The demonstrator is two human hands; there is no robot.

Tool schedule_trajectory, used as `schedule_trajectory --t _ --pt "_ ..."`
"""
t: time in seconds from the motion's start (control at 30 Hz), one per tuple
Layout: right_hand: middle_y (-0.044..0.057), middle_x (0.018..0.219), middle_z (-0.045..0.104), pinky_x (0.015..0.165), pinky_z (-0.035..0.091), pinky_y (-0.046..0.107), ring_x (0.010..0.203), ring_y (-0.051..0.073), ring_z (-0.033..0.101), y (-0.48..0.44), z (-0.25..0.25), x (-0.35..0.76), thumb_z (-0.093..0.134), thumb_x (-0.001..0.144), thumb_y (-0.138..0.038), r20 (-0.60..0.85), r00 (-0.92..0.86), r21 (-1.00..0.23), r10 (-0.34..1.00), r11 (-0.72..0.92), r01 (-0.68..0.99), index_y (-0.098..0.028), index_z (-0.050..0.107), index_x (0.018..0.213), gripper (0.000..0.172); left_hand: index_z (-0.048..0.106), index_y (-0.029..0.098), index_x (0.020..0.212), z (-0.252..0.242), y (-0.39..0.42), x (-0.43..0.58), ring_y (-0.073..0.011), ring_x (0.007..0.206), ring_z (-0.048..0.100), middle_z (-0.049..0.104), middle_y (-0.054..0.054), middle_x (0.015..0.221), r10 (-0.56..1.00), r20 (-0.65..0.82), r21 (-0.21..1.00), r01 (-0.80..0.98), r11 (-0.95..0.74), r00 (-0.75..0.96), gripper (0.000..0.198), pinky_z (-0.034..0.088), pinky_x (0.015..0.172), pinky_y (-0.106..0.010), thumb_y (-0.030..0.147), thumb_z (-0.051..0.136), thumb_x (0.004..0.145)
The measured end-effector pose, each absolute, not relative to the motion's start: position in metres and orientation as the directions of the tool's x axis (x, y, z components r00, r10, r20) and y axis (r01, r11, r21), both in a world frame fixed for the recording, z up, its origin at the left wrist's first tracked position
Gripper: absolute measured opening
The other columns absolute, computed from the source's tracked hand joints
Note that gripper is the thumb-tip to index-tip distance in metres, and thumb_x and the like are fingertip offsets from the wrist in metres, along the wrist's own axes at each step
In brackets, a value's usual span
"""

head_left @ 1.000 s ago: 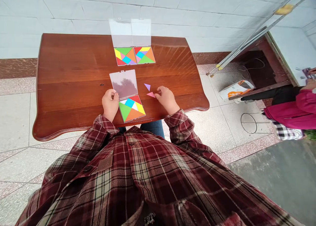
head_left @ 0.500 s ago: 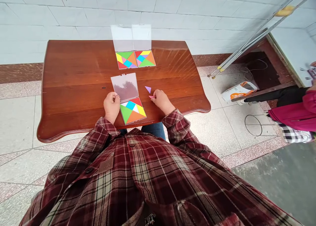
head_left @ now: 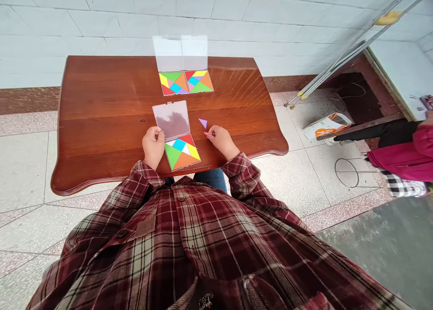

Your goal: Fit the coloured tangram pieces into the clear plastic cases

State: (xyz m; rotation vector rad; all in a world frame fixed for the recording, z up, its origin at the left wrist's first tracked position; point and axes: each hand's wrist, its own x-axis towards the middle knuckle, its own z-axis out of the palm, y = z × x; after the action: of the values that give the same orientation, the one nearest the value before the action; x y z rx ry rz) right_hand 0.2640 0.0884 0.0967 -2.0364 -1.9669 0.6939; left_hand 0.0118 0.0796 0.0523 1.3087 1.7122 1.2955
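Note:
On the table's near side lies an open tangram case [head_left: 181, 152] with green, blue, red, yellow and orange pieces in its tray; white gaps show between them. Its clear lid [head_left: 172, 119] is folded back, away from me. My left hand [head_left: 153, 146] is closed at the lid's lower left corner, thumb and fingers pinching its edge. To the right of the tray, my right hand [head_left: 221, 141] pinches a small pink tangram piece [head_left: 208, 133] just over the tabletop. A purple triangle [head_left: 203, 123] lies on the wood beyond those fingertips.
Two filled tangram cases [head_left: 186, 82] stand open side by side at the back of the brown table [head_left: 108, 116], lids against the tiled wall. Off to the right are crutches [head_left: 324, 71], a white and orange box [head_left: 326, 126] and another person in a magenta top [head_left: 402, 154].
Almost nothing differs. My right hand has shifted very slightly, still pinching the pink piece; my left hand stays at the lid corner.

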Motion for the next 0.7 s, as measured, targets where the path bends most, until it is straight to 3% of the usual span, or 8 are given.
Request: schedule_trajectory --t 0.27,0.47,0.7 --pt "0.008 0.098 0.069 0.087 0.043 0.032 0.091 0.020 0.059 0.076 0.108 0.255 0.044 0.084 -0.012 -0.080 -0.158 -0.560 0.984 0.087 0.824 -0.018 0.064 0.091 0.022 0.053 0.022 0.080 0.053 0.080 0.012 -0.0119 0.066 0.053 0.055 0.003 0.071 0.949 0.085 0.941 0.339 0.025 -0.305 0.004 0.044 0.070 -0.026 0.019 0.056 0.079" --pt "0.003 0.087 0.067 0.078 0.043 0.028 0.081 0.017 0.057 0.059 0.121 0.234 0.049 0.085 -0.018 -0.112 -0.282 -0.654 0.953 0.143 0.743 -0.019 0.063 0.085 0.014 0.053 0.022 0.082 0.049 0.082 0.012 -0.0112 0.065 0.053 0.055 0.004 0.071 0.944 0.080 0.943 0.330 0.031 -0.319 0.006 0.044 0.068 -0.026 0.018 0.057 0.079" --pt "-0.003 0.068 0.058 0.065 0.036 0.025 0.064 0.012 0.047 0.047 0.116 0.213 0.055 0.087 -0.026 -0.193 -0.234 -0.660 0.953 0.051 0.750 -0.019 0.060 0.079 0.011 0.054 0.021 0.082 0.049 0.081 0.012 -0.0113 0.066 0.054 0.056 0.003 0.071 0.944 0.077 0.946 0.322 0.033 -0.321 0.005 0.044 0.069 -0.026 0.018 0.057 0.078"
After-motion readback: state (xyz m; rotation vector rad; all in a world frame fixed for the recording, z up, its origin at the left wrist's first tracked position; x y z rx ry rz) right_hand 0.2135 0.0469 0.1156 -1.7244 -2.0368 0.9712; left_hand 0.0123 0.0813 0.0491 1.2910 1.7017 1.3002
